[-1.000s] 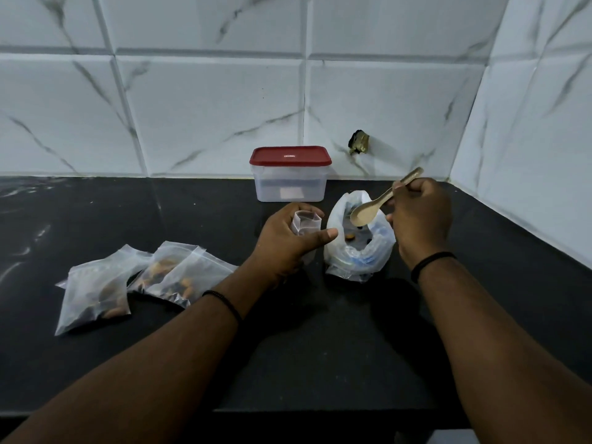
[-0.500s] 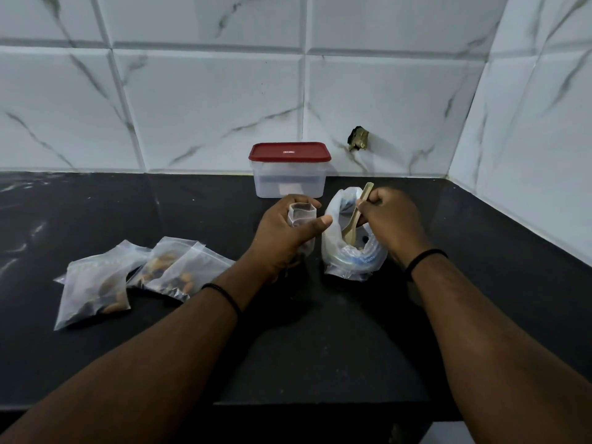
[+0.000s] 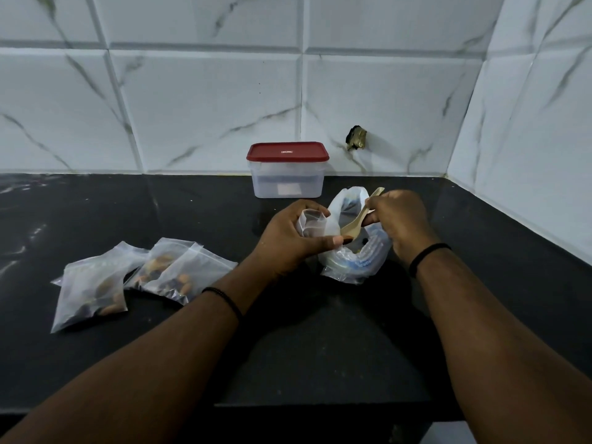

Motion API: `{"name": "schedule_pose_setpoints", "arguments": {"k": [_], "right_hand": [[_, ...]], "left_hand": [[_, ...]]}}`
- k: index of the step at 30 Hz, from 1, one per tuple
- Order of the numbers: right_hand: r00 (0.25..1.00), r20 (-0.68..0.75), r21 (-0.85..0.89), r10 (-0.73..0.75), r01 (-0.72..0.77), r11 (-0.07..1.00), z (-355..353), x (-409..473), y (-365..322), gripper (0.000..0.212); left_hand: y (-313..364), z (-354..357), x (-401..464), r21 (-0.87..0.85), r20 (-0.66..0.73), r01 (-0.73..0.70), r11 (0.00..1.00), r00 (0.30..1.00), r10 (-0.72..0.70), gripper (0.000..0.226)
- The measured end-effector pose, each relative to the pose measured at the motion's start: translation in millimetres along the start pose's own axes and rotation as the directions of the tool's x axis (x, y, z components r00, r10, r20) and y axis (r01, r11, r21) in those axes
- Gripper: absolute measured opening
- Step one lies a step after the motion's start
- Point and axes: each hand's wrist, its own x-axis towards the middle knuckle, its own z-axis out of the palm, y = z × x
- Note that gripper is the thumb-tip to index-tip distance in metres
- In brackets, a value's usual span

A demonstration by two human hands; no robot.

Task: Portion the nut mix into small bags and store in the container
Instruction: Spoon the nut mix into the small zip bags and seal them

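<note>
the left hand [image 3: 288, 238] grips a small bag [image 3: 312, 223] with its mouth held open, fingers curled round it. just to its right, touching it, the right hand [image 3: 398, 221] pinches a wooden spoon [image 3: 358, 219], whose bowl sits low by the thumb of the left hand, over the big nut bag [image 3: 352, 261]; whether it carries nuts i cannot tell. well left of the left hand lie filled bags [image 3: 137, 277], two or three, overlapping. beyond both hands stands the container [image 3: 286, 184], its red lid [image 3: 287, 151] still on. so the portioning looks partly done; filling this bag, sealing, and storing all remain.
</note>
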Motion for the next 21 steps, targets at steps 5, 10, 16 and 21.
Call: {"name": "schedule_pose_setpoints", "arguments": {"k": [5, 10, 16, 21], "right_hand": [[0.993, -0.096, 0.111, 0.072, -0.061, 0.992, -5, 8, 4, 0.016], [0.992, -0.113, 0.255, 0.058, -0.027, 0.967, -6, -4, -8, 0.018], [0.98, -0.156, 0.306, -0.125, 0.169, 0.937, 7, -28, -26, 0.019], [0.949, -0.08, 0.237, -0.304, 0.314, 0.919, 17, -43, -31, 0.018]], "left_hand": [[0, -1, 0, -0.036, -0.015, 0.002, 0.999, 1.0, -0.003, 0.044], [-1, -2, 0, -0.03, -0.03, 0.0, 1.0, 1.0, -0.001, 0.046], [-1, -1, 1, -0.053, -0.025, 0.014, 0.999, 1.0, -0.015, 0.046], [0, 1, 1, -0.117, -0.023, 0.025, 0.993, 0.999, -0.028, 0.049]]}}
